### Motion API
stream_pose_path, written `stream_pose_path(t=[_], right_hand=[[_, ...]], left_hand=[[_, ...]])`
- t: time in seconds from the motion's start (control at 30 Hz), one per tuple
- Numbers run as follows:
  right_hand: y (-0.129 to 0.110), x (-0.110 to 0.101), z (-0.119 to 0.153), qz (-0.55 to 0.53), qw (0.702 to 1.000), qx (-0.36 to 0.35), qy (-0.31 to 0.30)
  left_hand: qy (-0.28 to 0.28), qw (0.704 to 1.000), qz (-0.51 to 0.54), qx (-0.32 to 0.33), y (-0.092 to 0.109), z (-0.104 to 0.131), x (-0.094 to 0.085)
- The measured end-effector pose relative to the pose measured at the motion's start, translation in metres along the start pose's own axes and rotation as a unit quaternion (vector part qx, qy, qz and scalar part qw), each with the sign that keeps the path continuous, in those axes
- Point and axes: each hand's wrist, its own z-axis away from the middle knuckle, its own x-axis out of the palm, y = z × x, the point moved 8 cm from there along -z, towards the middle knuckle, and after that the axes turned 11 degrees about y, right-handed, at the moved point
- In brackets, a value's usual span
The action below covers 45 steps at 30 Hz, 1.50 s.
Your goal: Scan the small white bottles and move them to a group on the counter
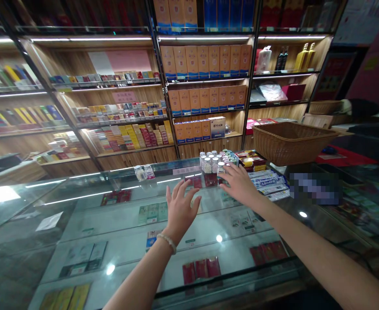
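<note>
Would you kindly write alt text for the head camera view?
The right hand is at a small jar beside clustered jars on a glass display counter; the left hand hovers open nearby. Stocked shelves stand behind.

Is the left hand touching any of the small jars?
No, the left hand is over the glass counter, visibly apart from the jars.

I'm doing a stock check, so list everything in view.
Glass counter: one, clear, foreground
Small jars: many, clear with pale lids, on counter
Large wicker basket: one, brown, counter's right end
Shelving: several bays, brown, behind counter
Boxes: many, orange-and-blue, middle shelves
Bottles: four, gold or dark, right shelf
Packets: many, mixed colours, shelves and counter
Bracelet: one, pale, left wrist
Left hand: one, bare, above counter
Right hand: one, bare, by jars
</note>
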Motion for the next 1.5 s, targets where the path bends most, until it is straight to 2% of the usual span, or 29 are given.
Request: stream_pose_path(t=[0.17, 0.37, 0.5, 0.63, 0.77, 1.07, 1.33, 1.5], right_hand=[[0.019, 0.010, -0.031, 0.056, 0.997, -0.054, -0.011], [0.033, 0.030, -0.052, 0.106, 0.992, -0.069, -0.019], [0.046, 0.044, -0.059, 0.106, 0.991, -0.064, -0.043], [0.063, 0.058, -0.066, 0.101, 0.991, -0.030, -0.084], [0.073, 0.064, -0.070, 0.095, 0.989, -0.005, -0.110], [0.070, 0.067, -0.075, 0.055, 0.988, 0.023, -0.145], [0.060, 0.064, -0.076, 0.051, 0.990, 0.005, -0.135], [0.042, 0.053, -0.072, 0.045, 0.991, -0.027, -0.124]], left_hand=[[0.001, 1.000, 0.006, -0.006, 0.002, 0.001, -0.003], [0.006, 1.000, 0.002, 0.002, 0.003, 0.000, -0.003], [0.003, 1.000, 0.005, 0.001, 0.002, 0.000, -0.001], [0.006, 1.000, 0.003, -0.003, 0.000, 0.000, 0.000], [0.006, 1.000, 0.002, -0.006, -0.001, 0.000, 0.000], [0.001, 1.000, 0.003, -0.006, -0.001, 0.000, 0.001], [-0.004, 1.000, 0.003, -0.015, -0.002, 0.001, 0.003], [-0.006, 1.000, 0.007, -0.018, -0.003, 0.000, 0.004]])
